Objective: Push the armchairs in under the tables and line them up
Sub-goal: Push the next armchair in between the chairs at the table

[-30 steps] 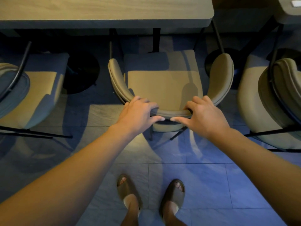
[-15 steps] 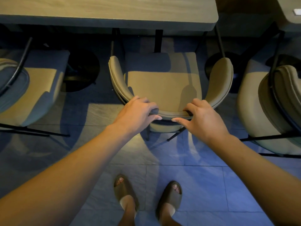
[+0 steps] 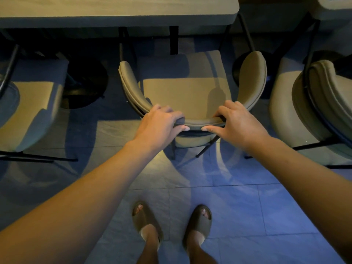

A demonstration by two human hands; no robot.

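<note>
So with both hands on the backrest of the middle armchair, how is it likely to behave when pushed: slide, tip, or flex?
The armchair stands on thin dark metal legs over smooth tile, so it will probably slide rather than tip. The left hand and right hand grip the backrest evenly, so it should travel straight. The padded backrest may give slightly, and the chair looks fairly light.

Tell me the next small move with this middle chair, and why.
Probably push it straight forward a little. Both hands, left and right, grip the backrest of the chair, and most of its seat lies short of the table edge, so it does not look tucked in yet.
</note>
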